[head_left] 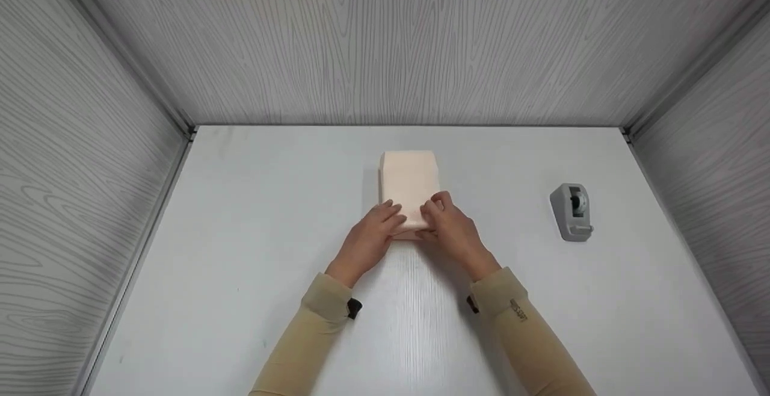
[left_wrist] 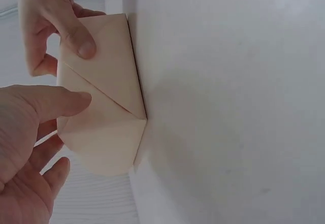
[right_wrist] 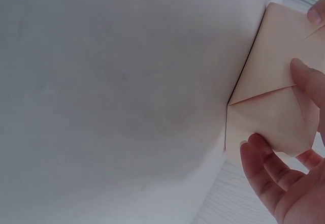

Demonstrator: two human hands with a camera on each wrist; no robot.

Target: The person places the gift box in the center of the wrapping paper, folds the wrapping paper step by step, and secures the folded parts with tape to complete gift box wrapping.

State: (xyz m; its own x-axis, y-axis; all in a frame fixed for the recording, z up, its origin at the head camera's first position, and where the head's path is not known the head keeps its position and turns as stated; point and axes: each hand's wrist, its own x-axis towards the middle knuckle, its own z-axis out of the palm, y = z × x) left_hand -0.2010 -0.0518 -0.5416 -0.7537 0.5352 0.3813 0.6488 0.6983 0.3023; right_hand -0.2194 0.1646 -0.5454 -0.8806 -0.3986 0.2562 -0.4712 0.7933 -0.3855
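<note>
A box wrapped in pale pink paper (head_left: 411, 179) lies lengthwise on the white table, its near end between both hands. My left hand (head_left: 370, 236) holds the near left corner, fingers on the top and thumb against the end. At the near right corner, my right hand (head_left: 456, 230) grips with bent fingers, its thumb also pressing the end. Folded over that end face is a paper flap (left_wrist: 109, 64) with a slanting edge, seen in the left wrist view. In the right wrist view, the right fingers (right_wrist: 261, 165) sit beside the box's side.
A grey tape dispenser (head_left: 570, 212) with a roll in it stands on the right part of the table (head_left: 258, 215). Wood-grained panels (head_left: 397, 47) rise behind the table and along both sides.
</note>
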